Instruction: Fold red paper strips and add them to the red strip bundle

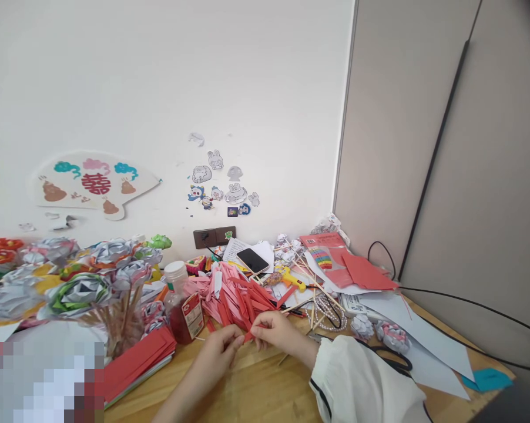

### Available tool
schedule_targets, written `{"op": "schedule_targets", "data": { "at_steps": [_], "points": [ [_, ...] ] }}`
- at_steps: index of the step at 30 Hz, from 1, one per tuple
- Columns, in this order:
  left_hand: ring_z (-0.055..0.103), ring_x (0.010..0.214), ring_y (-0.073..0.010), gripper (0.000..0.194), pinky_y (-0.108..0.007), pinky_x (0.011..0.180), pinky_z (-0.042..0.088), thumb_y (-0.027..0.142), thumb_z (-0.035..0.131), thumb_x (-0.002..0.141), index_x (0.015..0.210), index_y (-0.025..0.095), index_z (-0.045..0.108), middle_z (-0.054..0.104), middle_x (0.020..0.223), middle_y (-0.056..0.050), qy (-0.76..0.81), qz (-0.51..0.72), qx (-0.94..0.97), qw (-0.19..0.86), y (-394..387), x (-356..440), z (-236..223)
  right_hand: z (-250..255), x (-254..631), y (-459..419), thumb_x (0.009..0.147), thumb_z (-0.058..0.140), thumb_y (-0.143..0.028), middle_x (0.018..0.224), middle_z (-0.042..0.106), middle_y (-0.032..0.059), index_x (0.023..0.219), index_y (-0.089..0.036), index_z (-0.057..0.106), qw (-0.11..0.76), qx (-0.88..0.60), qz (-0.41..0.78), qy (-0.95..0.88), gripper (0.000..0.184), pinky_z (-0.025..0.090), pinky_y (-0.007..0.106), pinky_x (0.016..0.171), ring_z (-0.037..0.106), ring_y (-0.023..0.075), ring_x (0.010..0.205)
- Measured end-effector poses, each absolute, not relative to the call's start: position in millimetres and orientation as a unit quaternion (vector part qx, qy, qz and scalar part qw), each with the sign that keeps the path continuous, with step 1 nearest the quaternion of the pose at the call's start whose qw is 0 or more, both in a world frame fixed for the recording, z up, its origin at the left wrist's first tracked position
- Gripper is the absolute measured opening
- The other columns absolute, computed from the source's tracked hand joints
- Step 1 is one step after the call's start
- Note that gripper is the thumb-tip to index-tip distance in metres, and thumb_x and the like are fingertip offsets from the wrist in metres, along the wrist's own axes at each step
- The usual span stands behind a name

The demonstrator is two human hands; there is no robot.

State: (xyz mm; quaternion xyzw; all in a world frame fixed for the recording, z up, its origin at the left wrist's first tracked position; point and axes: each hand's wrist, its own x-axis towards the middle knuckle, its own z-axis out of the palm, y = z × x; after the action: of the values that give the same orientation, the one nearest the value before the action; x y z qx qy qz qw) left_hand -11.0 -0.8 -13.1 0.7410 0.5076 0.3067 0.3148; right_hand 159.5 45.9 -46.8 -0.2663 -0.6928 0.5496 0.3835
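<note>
Pinching a small folded red paper strip [248, 335] between them, the left hand [218, 348] and the right hand [277, 333] meet low over the bare wooden desk top [256, 393]. Both sets of fingertips are pressed together on the strip, one hand at each end; the paper is thin, matte and creased, and most of it is hidden by the fingers.

Just behind the grip lies a loose heap of red and pink folded paper strips [236, 296], sharp-edged and overlapping. To the left of the grip stands a clear plastic bottle with a white cap and red label [181, 305], and beyond it a bunch of rolled paper flowers on thin wooden sticks [110, 276]. Below-left sits a flat stack of red paper sheets [137, 358]. To the right of the grip lie thin bamboo skewers [313, 299], a yellow glue gun [291, 279] and, close to the white sleeve [362, 382], black-handled scissors [391, 358].

Risks, as judged: uneven pull between the hands could tear the thin strip or skew the crease. A slip would drop it into the like-coloured heap, where it would be hard to tell apart. The sleeve could sweep skewers off the desk.
</note>
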Motion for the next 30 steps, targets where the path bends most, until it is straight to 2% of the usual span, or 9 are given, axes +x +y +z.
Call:
{"op": "schedule_targets", "data": {
  "at_steps": [5,9,12,15,18,20,26,28,30],
  "points": [
    [0.040,0.053,-0.0128,0.033,-0.023,0.051,0.031,0.046,0.038,0.078,0.067,0.018,0.051,0.042,0.054,0.005,0.489,0.269,0.760,0.332,2.7,-11.6,-19.1,-46.1,155.6,42.2,0.077,0.061,-0.037,0.051,0.053,-0.0042,0.065,-0.014,0.057,0.371,-0.307,0.489,-0.727,0.026,0.037,0.018,0.047,0.048,0.0082,0.048],
    [0.035,0.049,-0.0111,0.035,-0.022,0.051,0.029,0.053,0.042,0.073,0.056,0.022,0.040,0.036,0.048,0.008,0.522,0.261,0.752,0.306,2.0,-17.8,-8.1,-42.2,156.3,41.2,0.077,0.059,-0.042,0.051,0.053,-0.0045,0.064,-0.015,0.055,0.352,-0.303,0.502,-0.730,0.030,0.037,0.019,0.046,0.049,0.0083,0.046],
    [0.032,0.045,-0.0098,0.043,-0.022,0.049,0.027,0.060,0.045,0.070,0.052,0.023,0.033,0.034,0.042,0.009,0.537,0.255,0.747,0.297,-0.2,-23.8,0.9,-38.7,162.4,44.1,0.074,0.063,-0.046,0.046,0.049,-0.0059,0.061,-0.016,0.053,0.353,-0.318,0.492,-0.730,0.034,0.032,0.018,0.043,0.044,0.0072,0.041],
    [0.034,0.041,-0.0092,0.046,-0.022,0.045,0.027,0.066,0.046,0.068,0.055,0.022,0.037,0.041,0.041,0.008,0.542,0.243,0.732,0.335,-1.3,-28.1,3.6,-36.8,170.3,48.8,0.071,0.066,-0.048,0.044,0.045,-0.0069,0.058,-0.016,0.052,0.352,-0.339,0.464,-0.739,0.037,0.029,0.018,0.041,0.040,0.0064,0.041],
    [0.036,0.037,-0.0084,0.051,-0.022,0.040,0.027,0.072,0.045,0.064,0.063,0.021,0.042,0.053,0.049,0.005,0.528,0.240,0.704,0.410,-1.2,-31.0,3.2,-36.7,176.1,53.4,0.073,0.063,-0.050,0.046,0.046,-0.0062,0.060,-0.016,0.052,0.349,-0.335,0.460,-0.744,0.038,0.030,0.018,0.043,0.042,0.0071,0.043],
    [0.038,0.036,-0.0081,0.054,-0.022,0.039,0.027,0.075,0.045,0.061,0.063,0.021,0.042,0.055,0.051,0.003,0.526,0.247,0.697,0.420,-0.8,-32.8,3.2,-36.9,178.0,55.5,0.075,0.060,-0.050,0.048,0.047,-0.0058,0.062,-0.017,0.051,0.347,-0.329,0.451,-0.754,0.037,0.030,0.018,0.044,0.042,0.0075,0.044],
    [0.035,0.031,-0.0096,0.053,-0.022,0.035,0.023,0.076,0.040,0.062,0.058,0.023,0.039,0.042,0.036,0.008,0.589,0.247,0.690,0.341,5.3,-40.1,-2.0,-34.6,181.3,57.4,0.071,0.063,-0.048,0.050,0.040,-0.0066,0.057,-0.017,0.048,0.370,-0.343,0.389,-0.771,0.038,0.025,0.019,0.046,0.035,0.0072,0.048],
    [0.037,0.032,-0.0106,0.048,-0.022,0.037,0.026,0.070,0.039,0.068,0.058,0.023,0.041,0.044,0.038,0.007,0.603,0.266,0.689,0.302,9.7,-43.9,-5.6,-32.1,182.5,60.7,0.072,0.061,-0.051,0.050,0.039,-0.0066,0.057,-0.018,0.045,0.391,-0.364,0.367,-0.762,0.040,0.026,0.020,0.046,0.035,0.0078,0.048],
    [0.043,0.035,-0.0122,0.042,-0.023,0.041,0.031,0.060,0.037,0.075,0.056,0.022,0.041,0.047,0.040,0.006,0.621,0.289,0.684,0.253,13.4,-46.8,-8.1,-27.1,181.0,67.4,0.079,0.048,-0.057,0.049,0.037,-0.0062,0.059,-0.019,0.043,0.421,-0.400,0.340,-0.740,0.043,0.029,0.020,0.046,0.036,0.0090,0.046]
  ]
}}
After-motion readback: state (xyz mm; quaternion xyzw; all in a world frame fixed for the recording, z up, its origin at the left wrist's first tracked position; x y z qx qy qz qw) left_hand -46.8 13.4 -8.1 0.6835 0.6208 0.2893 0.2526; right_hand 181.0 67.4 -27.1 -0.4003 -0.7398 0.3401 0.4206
